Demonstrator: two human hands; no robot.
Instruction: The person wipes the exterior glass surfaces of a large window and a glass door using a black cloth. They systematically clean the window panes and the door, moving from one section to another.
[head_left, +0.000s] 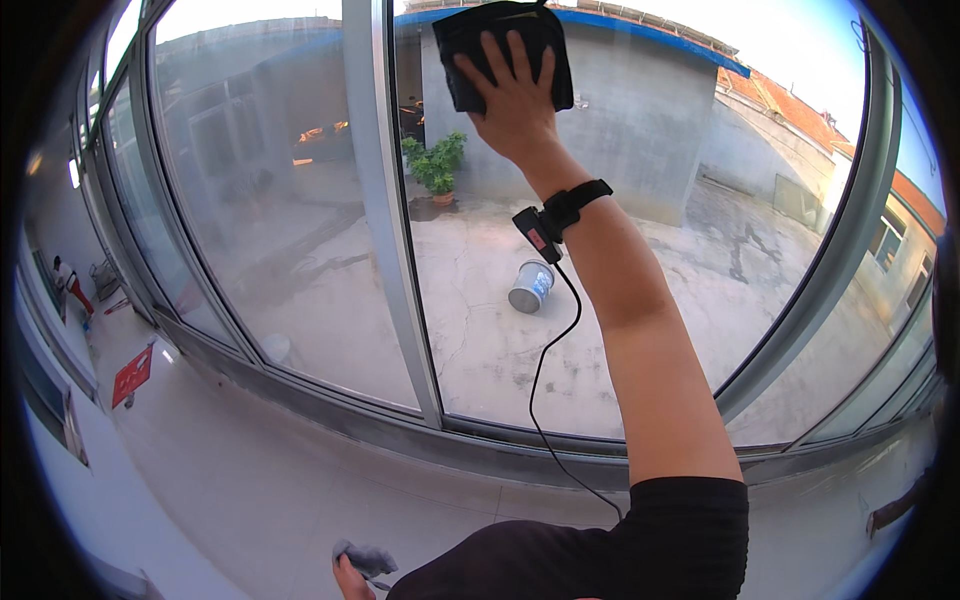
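Observation:
My right hand (517, 97) is raised high, fingers spread flat over a folded black cloth (506, 37) that it presses to the window glass (630, 360). A black strap with a small camera-like device (551, 225) wraps that wrist, and a thin black cable (534, 390) runs from it down toward my body. Low in the view, my left hand (351, 579) holds a crumpled grey cloth (367, 559) away from the window. Only part of that hand shows.
A metal window post (375, 187) divides the panes; the left pane looks hazy. Beyond the glass are a potted plant (439, 165) and a tipped bucket (532, 286). Indoors, a red mat (132, 376) lies on the tiled floor (247, 480), with another person (71, 281) farther back.

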